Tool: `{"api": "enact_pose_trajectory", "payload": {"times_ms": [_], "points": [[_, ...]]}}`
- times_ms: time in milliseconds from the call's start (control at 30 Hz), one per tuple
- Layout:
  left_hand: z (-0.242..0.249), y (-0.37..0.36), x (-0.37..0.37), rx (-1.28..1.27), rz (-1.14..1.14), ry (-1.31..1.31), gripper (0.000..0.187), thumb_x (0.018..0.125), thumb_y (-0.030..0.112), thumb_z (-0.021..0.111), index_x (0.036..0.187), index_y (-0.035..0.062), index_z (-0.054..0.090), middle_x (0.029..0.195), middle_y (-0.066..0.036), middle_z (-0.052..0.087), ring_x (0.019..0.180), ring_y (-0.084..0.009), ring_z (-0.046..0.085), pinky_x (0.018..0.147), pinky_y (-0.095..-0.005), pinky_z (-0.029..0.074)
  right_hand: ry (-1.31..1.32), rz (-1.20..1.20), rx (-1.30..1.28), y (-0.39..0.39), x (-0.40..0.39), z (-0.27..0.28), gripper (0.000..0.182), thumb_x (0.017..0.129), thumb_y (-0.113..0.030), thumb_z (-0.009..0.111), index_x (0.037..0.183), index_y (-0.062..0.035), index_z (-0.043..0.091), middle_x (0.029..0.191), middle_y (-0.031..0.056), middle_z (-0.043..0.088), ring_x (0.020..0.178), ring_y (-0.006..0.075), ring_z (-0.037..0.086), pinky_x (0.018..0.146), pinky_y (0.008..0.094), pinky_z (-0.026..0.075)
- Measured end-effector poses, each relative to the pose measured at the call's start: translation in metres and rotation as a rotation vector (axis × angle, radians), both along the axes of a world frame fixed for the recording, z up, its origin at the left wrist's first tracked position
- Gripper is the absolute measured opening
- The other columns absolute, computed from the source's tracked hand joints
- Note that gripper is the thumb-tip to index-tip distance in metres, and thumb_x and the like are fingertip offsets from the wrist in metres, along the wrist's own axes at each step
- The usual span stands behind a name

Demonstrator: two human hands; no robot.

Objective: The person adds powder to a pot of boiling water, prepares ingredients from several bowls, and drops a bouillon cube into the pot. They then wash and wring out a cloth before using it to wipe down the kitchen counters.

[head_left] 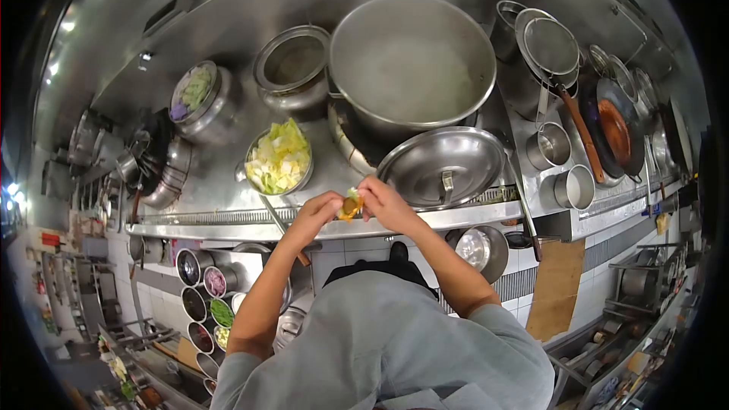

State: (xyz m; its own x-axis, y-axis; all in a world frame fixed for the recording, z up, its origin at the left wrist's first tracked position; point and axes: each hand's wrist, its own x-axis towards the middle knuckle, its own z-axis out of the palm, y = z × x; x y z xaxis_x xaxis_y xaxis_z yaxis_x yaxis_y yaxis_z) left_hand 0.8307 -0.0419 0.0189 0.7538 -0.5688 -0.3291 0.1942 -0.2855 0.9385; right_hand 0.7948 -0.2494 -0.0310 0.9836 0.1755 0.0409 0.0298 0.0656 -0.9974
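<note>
Bowl of chopped vegetables (279,158) is sitting on the steel counter (228,190), left of the hands. Left hand (317,211) and right hand (382,201) are both pinching a small yellow food piece (351,205) between them, above the counter edge. Lid (444,165) is lying just right; big pot (411,61) behind.

No readable text, labels, brand names, numbers or signs appear anywhere in this view. The pots, lids and bowls beyond the hands carry no legible markings, and the containers below the hands are too small and blurred to read.
</note>
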Motion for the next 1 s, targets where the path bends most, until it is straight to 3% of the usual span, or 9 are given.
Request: {"api": "enact_pose_trajectory", "payload": {"times_ms": [100,233,267,400,533,633,767,833,1000], "points": [[-0.014,0.006,0.001,0.111,-0.042,-0.059,0.027,0.096,0.033,0.059,0.087,0.0067,0.057,0.069,0.005,0.041,0.065,-0.0081,0.038,0.060,-0.0245,0.033,0.056,0.029,0.029,0.010,0.004,0.000,0.016,0.102,-0.017,0.047,0.097,-0.0025,0.050,0.072,0.0058,0.055,0.057,0.0121,0.057,0.054,0.0283,0.047],[-0.024,0.003,-0.004,0.241,0.153,-0.308,0.029,0.093,0.030,0.062,0.083,0.0035,0.057,0.068,-0.006,0.057,0.065,-0.0141,0.052,0.061,-0.0299,0.042,0.366,-0.050,0.308,0.041,0.007,-0.031,0.024,0.103,-0.029,0.046,0.102,-0.0062,0.052,0.080,0.0038,0.056,0.073,0.0111,0.060,0.060,0.0298,0.053],[-0.018,0.003,-0.005,0.397,0.163,-0.433,0.029,0.092,0.030,0.062,0.084,0.0027,0.058,0.071,-0.015,0.063,0.064,-0.0240,0.061,0.061,-0.0364,0.046,0.453,-0.115,0.398,0.053,0.004,-0.031,0.026,0.103,-0.033,0.047,0.103,-0.0073,0.052,0.081,0.0033,0.056,0.076,0.0114,0.060,0.060,0.0303,0.054],[-0.026,0.016,-0.003,0.515,0.069,-0.635,0.030,0.093,0.032,0.058,0.088,0.0029,0.062,0.070,-0.018,0.064,0.068,-0.0377,0.064,0.061,-0.0451,0.047,0.756,-0.051,0.702,0.080,-0.001,-0.047,0.034,0.099,-0.046,0.050,0.105,-0.0142,0.058,0.092,0.0010,0.062,0.084,0.0131,0.060,0.061,0.0315,0.053],[-0.043,0.044,-0.003,0.355,0.012,-0.397,0.030,0.094,0.031,0.058,0.088,0.0021,0.063,0.066,-0.016,0.059,0.060,-0.0307,0.058,0.058,-0.0395,0.043,0.846,-0.055,0.720,0.110,-0.004,-0.054,0.034,0.099,-0.048,0.050,0.102,-0.0151,0.060,0.091,-0.0006,0.064,0.082,0.0142,0.062,0.059,0.0304,0.053],[-0.051,0.064,0.001,0.209,0.137,-0.330,0.028,0.093,0.029,0.058,0.087,0.0019,0.063,0.068,-0.017,0.060,0.062,-0.0325,0.059,0.060,-0.0400,0.044,0.866,-0.031,0.824,0.122,-0.003,-0.058,0.034,0.099,-0.047,0.050,0.102,-0.0152,0.060,0.090,-0.0018,0.063,0.079,0.0136,0.061,0.058,0.0301,0.051],[-0.040,0.080,0.007,0.256,0.084,-0.664,0.026,0.092,0.026,0.059,0.085,0.0016,0.064,0.072,-0.018,0.063,0.066,-0.0349,0.061,0.061,-0.0413,0.046,0.757,-0.087,0.910,0.133,-0.001,-0.030,0.030,0.097,-0.046,0.055,0.100,-0.0163,0.061,0.089,0.0005,0.065,0.072,0.0145,0.060,0.058,0.0282,0.049],[-0.040,0.083,0.010,0.228,0.065,-0.858,0.026,0.092,0.025,0.058,0.084,0.0020,0.064,0.073,-0.017,0.065,0.067,-0.0364,0.063,0.060,-0.0435,0.047,0.658,-0.163,0.743,0.143,0.000,-0.018,0.029,0.098,-0.044,0.054,0.103,-0.0160,0.059,0.091,-0.0004,0.063,0.078,0.0134,0.061,0.057,0.0265,0.050],[-0.047,0.103,0.024,0.136,-0.035,-0.538,0.020,0.089,0.024,0.059,0.088,0.0056,0.065,0.069,-0.016,0.064,0.065,-0.0373,0.063,0.059,-0.0471,0.048,0.658,-0.267,0.635,0.149,-0.007,0.003,0.026,0.098,-0.041,0.054,0.111,-0.0180,0.057,0.101,-0.0014,0.060,0.087,0.0125,0.060,0.057,0.0284,0.051]]}}
